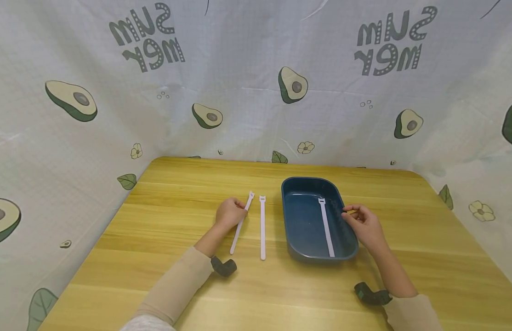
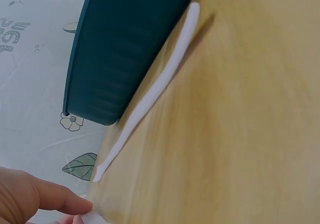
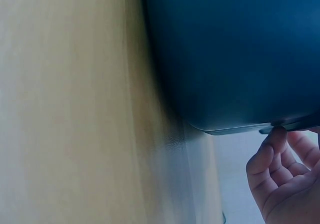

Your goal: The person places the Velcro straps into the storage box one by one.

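My left hand [image 1: 231, 213] pinches a white cable tie strap [image 1: 238, 236] with a slotted head, lying slanted over the table. In the left wrist view only a bit of that strap shows at the fingertips [image 2: 80, 205]. Just to its right lies a second white strap [image 1: 263, 230], its slotted head at the far end. A dark blue plastic basin [image 1: 299, 220] stands to the right of both, with a third white strap [image 1: 327, 227] inside. My right hand [image 1: 365, 226] grips the basin's right rim between thumb and fingers, as the right wrist view also shows.
The wood-grain table [image 1: 177, 184] carries the basin and the straps. Behind and beside it hangs a pale curtain [image 1: 247, 59] with avocado prints. A dark curved piece [image 1: 224, 266] is attached at the left wrist and another [image 1: 371, 294] at the right.
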`<state>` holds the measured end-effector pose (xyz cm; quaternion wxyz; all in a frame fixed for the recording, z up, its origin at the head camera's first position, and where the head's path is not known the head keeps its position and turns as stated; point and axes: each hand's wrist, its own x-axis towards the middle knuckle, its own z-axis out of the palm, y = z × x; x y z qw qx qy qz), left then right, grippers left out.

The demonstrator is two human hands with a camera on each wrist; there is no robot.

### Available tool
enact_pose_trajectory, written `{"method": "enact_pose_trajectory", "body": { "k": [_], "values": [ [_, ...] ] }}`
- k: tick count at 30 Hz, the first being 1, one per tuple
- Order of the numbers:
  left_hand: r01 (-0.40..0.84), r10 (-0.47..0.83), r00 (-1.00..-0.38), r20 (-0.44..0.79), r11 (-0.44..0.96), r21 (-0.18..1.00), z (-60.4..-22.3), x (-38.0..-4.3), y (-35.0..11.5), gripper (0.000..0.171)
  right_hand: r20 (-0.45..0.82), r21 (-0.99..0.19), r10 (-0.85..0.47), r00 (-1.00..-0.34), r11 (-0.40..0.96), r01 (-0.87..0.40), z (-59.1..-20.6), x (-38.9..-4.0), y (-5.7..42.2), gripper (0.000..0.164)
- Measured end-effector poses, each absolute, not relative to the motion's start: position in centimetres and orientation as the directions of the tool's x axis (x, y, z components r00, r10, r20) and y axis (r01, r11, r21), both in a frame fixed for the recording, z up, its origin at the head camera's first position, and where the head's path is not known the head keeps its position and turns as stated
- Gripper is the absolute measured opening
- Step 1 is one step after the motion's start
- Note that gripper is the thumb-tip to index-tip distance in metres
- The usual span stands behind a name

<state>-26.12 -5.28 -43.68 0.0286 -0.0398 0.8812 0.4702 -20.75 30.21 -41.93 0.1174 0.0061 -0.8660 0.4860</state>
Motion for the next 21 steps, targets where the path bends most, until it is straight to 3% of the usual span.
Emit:
{"method": "enact_pose_trajectory", "body": {
  "k": [4, 8, 13, 21],
  "values": [
    [-0.13, -0.051, -0.991, -0.121, 0.497, 0.858, -43.7, -26.3, -5.6, 0.008, 0.2, -0.84, 0.111, -0.973, 0.53, -0.113, -42.0, -20.8, 30.2, 0.027],
    [-0.236, -0.015, -0.97, -0.242, 0.283, 0.929, -43.4, -26.5, -5.9, 0.013, 0.202, -0.839, 0.115, -0.973, 0.533, -0.111, -42.0, -20.8, 30.2, 0.027],
    [-0.381, 0.034, -0.923, -0.384, 0.068, 0.922, -42.4, -26.7, -6.0, 0.022, 0.203, -0.836, 0.11, -0.973, 0.537, -0.114, -41.9, -20.8, 30.2, 0.027],
    [-0.457, 0.083, -0.888, -0.452, -0.041, 0.889, -41.2, -26.5, -5.7, 0.023, 0.19, -0.838, 0.12, -0.975, 0.537, -0.097, -42.0, -20.9, 30.3, 0.028]
  ]
}}
